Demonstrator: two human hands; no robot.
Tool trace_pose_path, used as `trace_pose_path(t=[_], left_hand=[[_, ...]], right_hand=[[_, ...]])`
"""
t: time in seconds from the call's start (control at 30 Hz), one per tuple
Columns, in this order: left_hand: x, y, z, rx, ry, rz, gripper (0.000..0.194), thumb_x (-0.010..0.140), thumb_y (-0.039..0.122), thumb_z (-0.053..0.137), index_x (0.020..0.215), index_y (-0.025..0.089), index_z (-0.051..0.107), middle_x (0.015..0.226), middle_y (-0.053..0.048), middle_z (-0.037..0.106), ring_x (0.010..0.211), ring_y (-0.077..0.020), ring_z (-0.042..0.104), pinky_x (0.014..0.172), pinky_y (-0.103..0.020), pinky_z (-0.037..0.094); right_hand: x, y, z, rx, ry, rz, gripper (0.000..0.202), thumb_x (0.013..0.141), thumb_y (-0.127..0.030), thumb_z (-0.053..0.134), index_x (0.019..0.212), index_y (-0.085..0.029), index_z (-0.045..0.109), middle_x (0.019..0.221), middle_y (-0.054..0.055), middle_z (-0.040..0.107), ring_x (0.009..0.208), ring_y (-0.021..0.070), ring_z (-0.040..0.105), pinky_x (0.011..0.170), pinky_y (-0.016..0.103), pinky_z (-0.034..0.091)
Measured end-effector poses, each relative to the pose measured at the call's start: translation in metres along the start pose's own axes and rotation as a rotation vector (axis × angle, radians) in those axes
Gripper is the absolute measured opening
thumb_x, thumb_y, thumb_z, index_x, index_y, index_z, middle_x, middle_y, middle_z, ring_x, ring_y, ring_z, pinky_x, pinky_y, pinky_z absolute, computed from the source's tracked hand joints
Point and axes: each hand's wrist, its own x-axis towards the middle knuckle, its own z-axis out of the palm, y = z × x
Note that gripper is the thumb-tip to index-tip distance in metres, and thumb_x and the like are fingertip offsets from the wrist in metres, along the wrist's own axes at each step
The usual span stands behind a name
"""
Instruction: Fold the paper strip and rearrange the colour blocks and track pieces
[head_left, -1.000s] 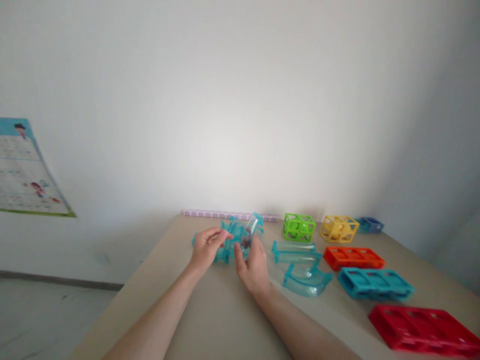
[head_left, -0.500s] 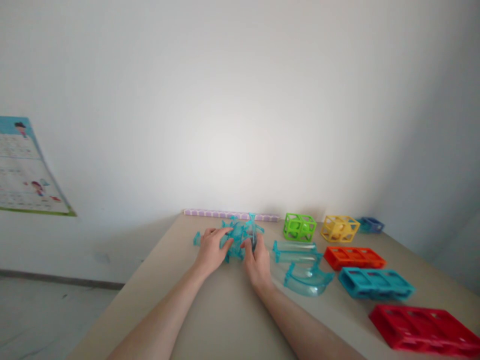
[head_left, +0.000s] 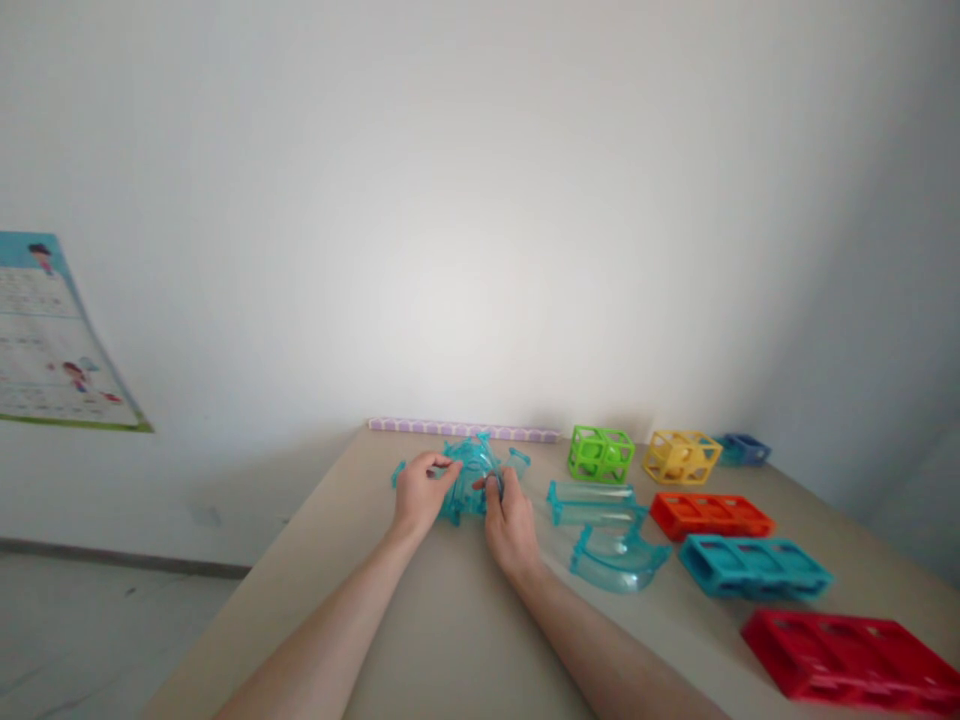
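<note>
A jumble of translucent teal plastic track pieces (head_left: 472, 460) lies on the table between my hands, their outlines overlapping. My left hand (head_left: 421, 495) is at the left edge of this pile, thumb and forefinger brought together; whatever sits between them is too small to make out. On the other side, my right hand (head_left: 513, 525) is closed around a translucent teal track piece that tilts up over the pile. My fingers hide part of that piece. Just right of this hand lie straight clear-teal track pieces (head_left: 592, 495) and a curved one (head_left: 619, 568).
Along the right stand a green frame cube (head_left: 601, 455), a yellow one (head_left: 681, 457), and orange (head_left: 711, 514), teal (head_left: 754, 567) and red (head_left: 855, 655) openwork blocks. Blue pieces (head_left: 744, 449) sit in the back corner. A purple patterned strip (head_left: 465, 430) runs along the wall.
My left thumb and forefinger have come together from a spread position. The piece in my right hand has tipped leftward over the pile.
</note>
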Motion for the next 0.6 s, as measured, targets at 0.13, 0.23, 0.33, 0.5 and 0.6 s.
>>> trace_pose_path(t=[0.13, 0.23, 0.33, 0.5, 0.6], left_hand=[[0.0029, -0.0074, 0.0029, -0.118, 0.135, -0.124, 0.023, 0.073, 0.037, 0.065, 0.062, 0.018, 0.059, 0.057, 0.001, 0.061, 0.058, -0.0146, 0.06, 0.057, -0.024, 0.046], [0.0029, -0.0085, 0.0048, -0.203, 0.198, -0.177, 0.02, 0.071, 0.033, 0.067, 0.08, 0.016, 0.061, 0.063, 0.002, 0.062, 0.061, -0.0143, 0.062, 0.056, -0.022, 0.047], [0.0018, -0.0074, 0.005, -0.264, 0.2, -0.192, 0.037, 0.072, 0.029, 0.066, 0.106, 0.016, 0.06, 0.071, 0.0, 0.065, 0.067, -0.015, 0.066, 0.06, -0.023, 0.05], [0.0013, -0.0077, 0.0036, -0.316, 0.174, -0.196, 0.03, 0.071, 0.024, 0.065, 0.1, 0.018, 0.07, 0.084, -0.004, 0.07, 0.073, -0.0164, 0.067, 0.069, -0.026, 0.051], [0.0021, -0.0084, 0.0033, -0.373, 0.183, -0.228, 0.021, 0.069, 0.023, 0.067, 0.088, 0.017, 0.074, 0.084, -0.005, 0.072, 0.075, -0.0184, 0.067, 0.073, -0.028, 0.051]], right_hand=[[-0.0002, -0.001, 0.0, -0.001, -0.015, -0.002, 0.025, 0.097, -0.035, 0.032, 0.088, -0.022, 0.051, 0.085, 0.006, 0.07, 0.075, 0.0192, 0.066, 0.066, 0.027, 0.044], [-0.0003, -0.0013, -0.0001, -0.008, -0.035, -0.01, 0.024, 0.097, -0.034, 0.032, 0.089, -0.022, 0.051, 0.086, 0.005, 0.07, 0.076, 0.0189, 0.066, 0.066, 0.026, 0.044], [-0.0002, -0.0011, -0.0011, -0.027, -0.056, -0.028, 0.023, 0.098, -0.032, 0.031, 0.091, -0.023, 0.05, 0.086, 0.004, 0.069, 0.075, 0.0185, 0.066, 0.065, 0.026, 0.044], [-0.0008, 0.0001, -0.0069, -0.1, -0.106, -0.113, 0.019, 0.097, -0.03, 0.035, 0.09, -0.022, 0.052, 0.085, 0.005, 0.066, 0.078, 0.0199, 0.062, 0.067, 0.027, 0.041], [-0.0013, 0.0018, -0.0092, -0.153, -0.151, -0.179, 0.013, 0.092, -0.024, 0.043, 0.087, -0.021, 0.055, 0.084, 0.005, 0.065, 0.08, 0.0205, 0.06, 0.07, 0.027, 0.04]])
